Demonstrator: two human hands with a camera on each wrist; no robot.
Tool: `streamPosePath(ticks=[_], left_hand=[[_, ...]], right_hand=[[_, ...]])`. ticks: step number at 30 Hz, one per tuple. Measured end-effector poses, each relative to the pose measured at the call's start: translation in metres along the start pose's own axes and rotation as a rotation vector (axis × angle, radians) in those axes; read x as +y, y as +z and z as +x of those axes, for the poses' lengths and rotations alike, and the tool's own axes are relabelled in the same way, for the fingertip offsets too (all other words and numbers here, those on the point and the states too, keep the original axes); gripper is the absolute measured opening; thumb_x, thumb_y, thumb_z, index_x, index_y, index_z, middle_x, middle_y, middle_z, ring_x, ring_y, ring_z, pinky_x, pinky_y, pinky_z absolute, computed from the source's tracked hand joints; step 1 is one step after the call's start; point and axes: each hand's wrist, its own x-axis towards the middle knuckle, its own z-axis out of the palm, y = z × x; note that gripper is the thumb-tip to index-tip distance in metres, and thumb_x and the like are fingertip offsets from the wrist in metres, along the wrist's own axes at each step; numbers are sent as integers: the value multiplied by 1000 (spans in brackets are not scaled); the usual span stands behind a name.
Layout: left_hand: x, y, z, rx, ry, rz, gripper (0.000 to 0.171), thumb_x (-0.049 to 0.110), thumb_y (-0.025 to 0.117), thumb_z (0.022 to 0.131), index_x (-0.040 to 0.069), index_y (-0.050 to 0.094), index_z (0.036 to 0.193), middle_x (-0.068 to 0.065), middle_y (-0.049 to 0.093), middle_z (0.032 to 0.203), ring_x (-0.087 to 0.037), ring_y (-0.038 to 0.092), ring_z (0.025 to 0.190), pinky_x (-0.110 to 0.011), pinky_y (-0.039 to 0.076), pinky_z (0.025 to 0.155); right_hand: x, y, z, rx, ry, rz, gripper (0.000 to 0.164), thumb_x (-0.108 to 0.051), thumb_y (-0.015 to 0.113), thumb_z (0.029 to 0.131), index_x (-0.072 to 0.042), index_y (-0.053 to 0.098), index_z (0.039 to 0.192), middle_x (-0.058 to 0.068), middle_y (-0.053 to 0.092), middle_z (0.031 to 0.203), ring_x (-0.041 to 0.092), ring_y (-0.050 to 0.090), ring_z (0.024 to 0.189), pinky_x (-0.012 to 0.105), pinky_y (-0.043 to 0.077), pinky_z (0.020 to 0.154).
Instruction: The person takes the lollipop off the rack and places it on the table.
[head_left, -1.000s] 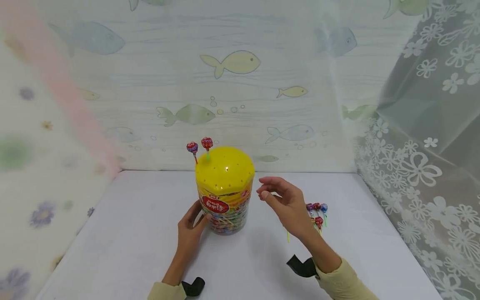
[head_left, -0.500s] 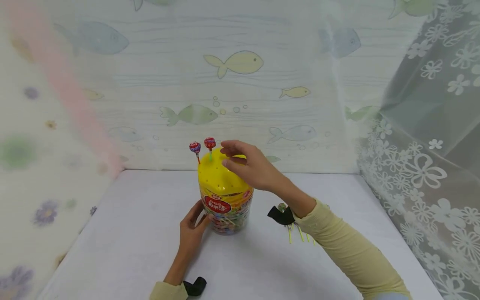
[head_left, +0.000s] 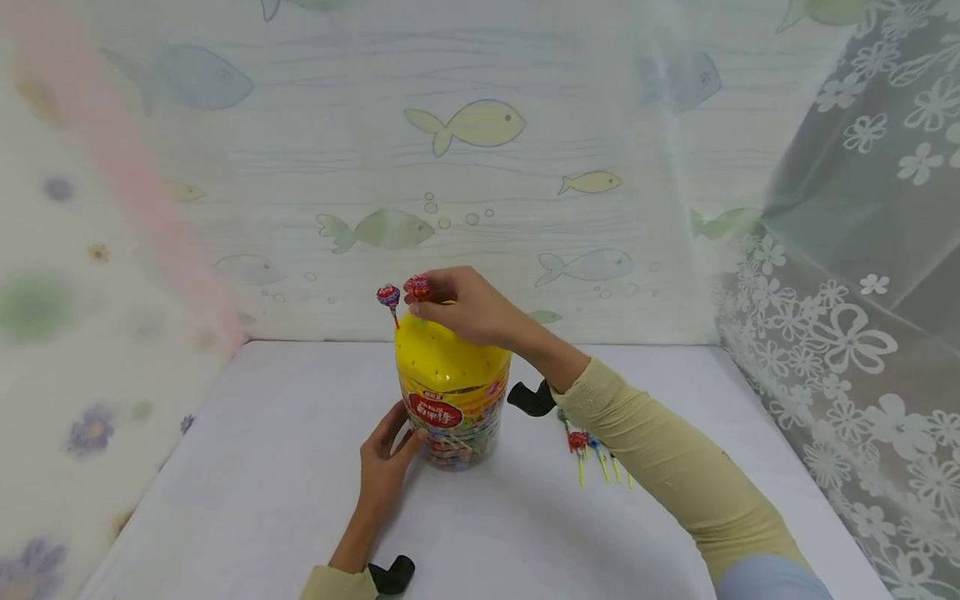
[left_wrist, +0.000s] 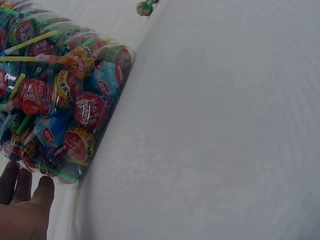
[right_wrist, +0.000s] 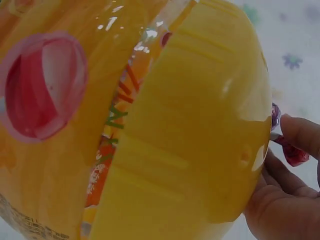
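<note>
A clear jar (head_left: pixel 461 442) packed with wrapped lollipops stands upright on the table, capped by a yellow domed lid (head_left: pixel 446 358) with small holes. Against its lower left side rests my left hand (head_left: pixel 381 467), its fingertips touching the wall in the left wrist view. Over the lid, my right hand (head_left: pixel 476 310) has thumb and fingers curled round a red lollipop (head_left: pixel 417 288). In the right wrist view that red lollipop (right_wrist: pixel 296 155) sits between thumb and fingers, its stick at the lid. Just left of it, a purple-and-red lollipop (head_left: pixel 387 296) stands upright in the lid.
Several loose lollipops (head_left: pixel 578 442) lie on the white table (head_left: pixel 285 467) right of the jar, partly covered by my right sleeve (head_left: pixel 660 450). A fish-patterned curtain (head_left: pixel 480 208) hangs behind the table. Lacy fabric (head_left: pixel 840 358) borders the right side.
My right hand has moved left and up from beside the jar to above the lid, and its fingers have come round the red lollipop. My left hand stays at the jar.
</note>
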Motion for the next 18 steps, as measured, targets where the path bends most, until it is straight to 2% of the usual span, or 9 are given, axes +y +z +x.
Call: streamPosePath(ticks=[9,18], left_hand=[[0,1,0,-4,-9,2,61,11,69,98,9,45,153,-6,48,155,-8,45,140,-29,41,114],[2,1,0,-4,-9,-2,61,10,69,97,9,45,153,-6,48,154,-7,45,140,-32,41,115]], right_hand=[[0,0,4,35,-3,68,28,-14,65,100,-2,70,125,7,75,115,16,70,105,26,58,98],[2,0,4,114,-64,147,22,-12,70,96,-2,74,115,7,76,107,17,70,95,27,61,88]])
